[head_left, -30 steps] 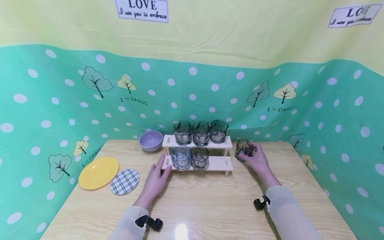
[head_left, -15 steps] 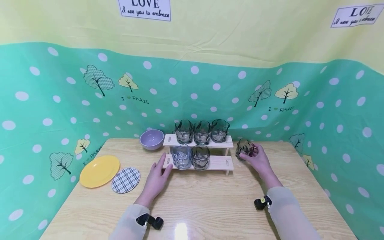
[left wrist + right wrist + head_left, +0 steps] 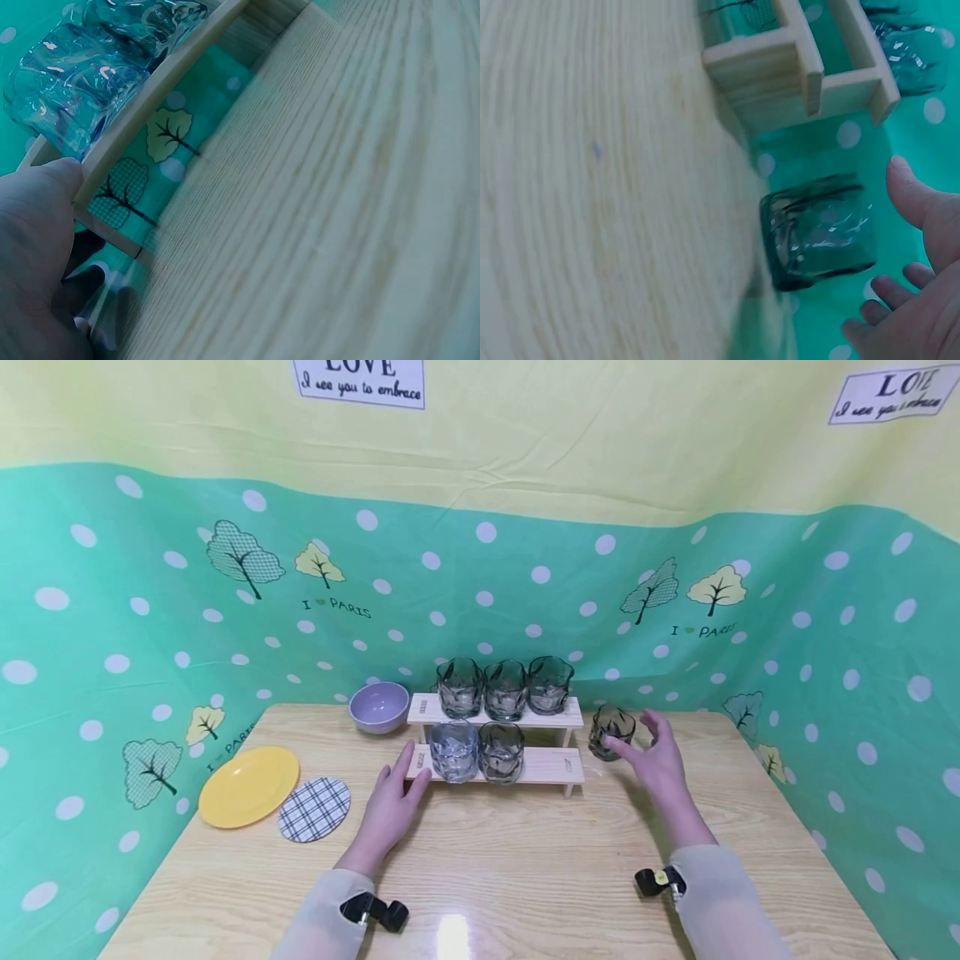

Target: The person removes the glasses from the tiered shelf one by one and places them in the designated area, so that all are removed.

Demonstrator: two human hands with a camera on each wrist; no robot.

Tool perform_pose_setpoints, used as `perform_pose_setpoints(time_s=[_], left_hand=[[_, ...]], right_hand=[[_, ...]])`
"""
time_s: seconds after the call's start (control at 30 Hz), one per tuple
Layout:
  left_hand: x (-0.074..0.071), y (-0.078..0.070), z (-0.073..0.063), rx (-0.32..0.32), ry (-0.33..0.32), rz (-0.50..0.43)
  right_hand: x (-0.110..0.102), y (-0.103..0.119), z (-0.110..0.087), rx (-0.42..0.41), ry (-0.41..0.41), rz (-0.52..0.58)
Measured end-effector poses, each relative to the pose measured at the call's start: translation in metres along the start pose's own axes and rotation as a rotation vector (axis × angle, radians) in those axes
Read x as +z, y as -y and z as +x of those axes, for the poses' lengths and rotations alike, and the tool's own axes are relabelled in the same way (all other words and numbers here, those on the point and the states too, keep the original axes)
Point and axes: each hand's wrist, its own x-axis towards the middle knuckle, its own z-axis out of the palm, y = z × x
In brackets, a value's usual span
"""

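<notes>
A dark smoky glass (image 3: pixel 611 733) stands upright on the table, right of the wooden two-tier rack (image 3: pixel 543 766). My right hand (image 3: pixel 660 764) is just beside this glass, fingers and thumb spread; the right wrist view shows a gap between the hand and the glass (image 3: pixel 821 232). My left hand (image 3: pixel 392 806) rests at the left end of the rack's lower shelf, thumb at its front corner. On that shelf stand a bluish clear glass (image 3: pixel 453 752) and a smoky glass (image 3: pixel 501 754). Three smoky glasses (image 3: pixel 505 691) line the upper shelf.
Left of the rack sits a purple bowl (image 3: pixel 379 707). A yellow plate (image 3: pixel 249 787) and a round checked coaster (image 3: pixel 315 810) lie at the table's left. Patterned green and yellow cloth (image 3: pixel 480 568) hangs behind and along both sides of the wood-grain table (image 3: pixel 517 877).
My right hand has let go of the smoky glass and drawn back slightly to the right, its fingers spreading. That glass and my left hand stay where they were.
</notes>
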Motion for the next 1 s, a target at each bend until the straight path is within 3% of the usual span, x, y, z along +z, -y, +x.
perform_pose_setpoints(time_s=[0.37,1.0], left_hand=[[0.000,-0.001,0.000,-0.004,0.001,0.000],[0.001,0.001,0.000,0.013,-0.008,0.004]], right_hand=[[0.004,0.023,-0.023,-0.103,-0.028,0.025],[0.035,0.056,-0.048,-0.229,0.093,0.122]])
